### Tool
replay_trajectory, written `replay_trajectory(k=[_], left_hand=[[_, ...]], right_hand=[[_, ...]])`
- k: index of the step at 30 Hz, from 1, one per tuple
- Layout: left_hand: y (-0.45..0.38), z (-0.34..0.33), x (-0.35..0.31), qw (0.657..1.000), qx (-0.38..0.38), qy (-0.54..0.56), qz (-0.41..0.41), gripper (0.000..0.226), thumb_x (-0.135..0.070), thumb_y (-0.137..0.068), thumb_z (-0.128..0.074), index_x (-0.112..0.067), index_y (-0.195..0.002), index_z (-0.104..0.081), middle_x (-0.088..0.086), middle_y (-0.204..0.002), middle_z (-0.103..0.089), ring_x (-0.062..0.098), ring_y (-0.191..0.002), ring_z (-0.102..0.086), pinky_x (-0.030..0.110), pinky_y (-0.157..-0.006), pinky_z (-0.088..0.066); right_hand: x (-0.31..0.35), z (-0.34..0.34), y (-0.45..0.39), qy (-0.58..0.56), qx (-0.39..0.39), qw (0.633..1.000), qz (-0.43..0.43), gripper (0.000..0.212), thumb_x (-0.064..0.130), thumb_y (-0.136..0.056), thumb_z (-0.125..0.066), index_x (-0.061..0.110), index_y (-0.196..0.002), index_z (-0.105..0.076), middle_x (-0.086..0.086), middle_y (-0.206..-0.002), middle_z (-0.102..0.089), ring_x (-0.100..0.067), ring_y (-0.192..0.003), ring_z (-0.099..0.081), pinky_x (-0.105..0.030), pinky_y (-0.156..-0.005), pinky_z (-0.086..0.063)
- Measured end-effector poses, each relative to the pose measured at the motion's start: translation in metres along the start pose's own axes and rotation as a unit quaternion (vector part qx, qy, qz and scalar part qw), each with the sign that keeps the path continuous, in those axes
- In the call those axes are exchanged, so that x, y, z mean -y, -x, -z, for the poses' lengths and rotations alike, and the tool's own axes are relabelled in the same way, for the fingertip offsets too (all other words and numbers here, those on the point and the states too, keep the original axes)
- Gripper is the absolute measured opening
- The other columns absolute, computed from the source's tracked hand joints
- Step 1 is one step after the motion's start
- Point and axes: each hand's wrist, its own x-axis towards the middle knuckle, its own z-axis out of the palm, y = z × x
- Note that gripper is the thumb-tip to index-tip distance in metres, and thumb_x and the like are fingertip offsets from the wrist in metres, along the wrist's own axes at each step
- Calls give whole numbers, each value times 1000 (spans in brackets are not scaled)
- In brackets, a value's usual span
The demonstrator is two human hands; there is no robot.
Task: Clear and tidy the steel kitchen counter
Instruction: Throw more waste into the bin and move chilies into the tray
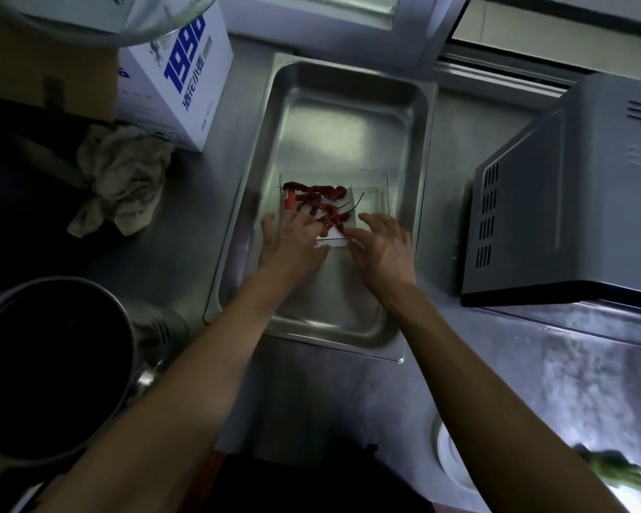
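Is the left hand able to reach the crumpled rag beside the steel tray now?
Probably yes. The left hand is in the steel tray; the crumpled rag lies on the counter to its left, with only the tray rim between.

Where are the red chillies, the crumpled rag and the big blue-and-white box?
red chillies [317, 201], head view, middle of the pile.
crumpled rag [121, 179], head view, centre of the folds.
blue-and-white box [184, 74], head view, printed side.

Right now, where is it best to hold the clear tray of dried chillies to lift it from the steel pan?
Probably by the two short side rims of the clear tray, one hand each side, from above. It lies flat and shallow, so level lifting keeps the dried chillies in.
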Motion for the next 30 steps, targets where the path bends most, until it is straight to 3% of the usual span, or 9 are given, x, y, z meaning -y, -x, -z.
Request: replay_trajectory(k=[6, 11, 16, 20, 25, 30], left_hand=[[-2, -2, 0, 1000, -24, 16, 5, 14, -25, -96, -58, -23, -102, -71, 1, -114, -67, 26, -110, -52, 42, -88, -34], [-10, -1, 3, 999, -47, 17, -3, 10, -23, -94, -62, -22, -97, -70, 1, -108, -69, 26, -103, -56, 40, -85, -35], [-37, 2, 9, 998, -65, 28, 1, 9, -22, -94, -62, -21, -93, -70, 1, -100, -69, 26, -96, -57, 39, -83, -36], [-73, 11, 16, 997, -69, 44, 2, 10, -24, -94, -62, -22, -92, -72, 0, -98, -68, 25, -95, -57, 34, -79, -25], [-116, 27, 21, 997, -67, 42, 9, 13, -24, -94, -61, -25, -95, -75, 1, -98, -68, 26, -97, -59, 36, -81, -30], [-145, 28, 31, 996, -79, 26, 11, 12, -26, -94, -65, -26, -100, -75, 1, -100, -69, 25, -97, -60, 36, -81, -31]], right_hand=[[-8, -6, -9, -17, -2, 1000, -19, 17, 23, -90, -69, 20, -104, -78, -11, -127, -65, -34, -126, -51, -51, -102, -39], [-12, -7, -17, -33, -12, 999, -12, 15, 21, -89, -70, 18, -102, -77, -10, -113, -71, -34, -108, -61, -49, -87, -51], [-16, -8, -43, -50, -30, 998, 7, 25, 27, -95, -54, 15, -94, -76, -3, -83, -68, -28, -83, -60, -44, -70, -51], [-23, -9, -73, -60, -39, 997, 25, 19, 14, -88, -61, 18, -99, -76, -3, -85, -72, -26, -77, -64, -43, -66, -53], [-23, 3, -112, -46, -38, 998, 22, 22, 9, -87, -60, 15, -100, -77, -10, -94, -75, -32, -85, -66, -46, -71, -54], [-25, 3, -145, -54, -41, 997, 22, 23, 9, -87, -59, 14, -102, -76, -11, -89, -73, -30, -81, -65, -47, -72, -53]])
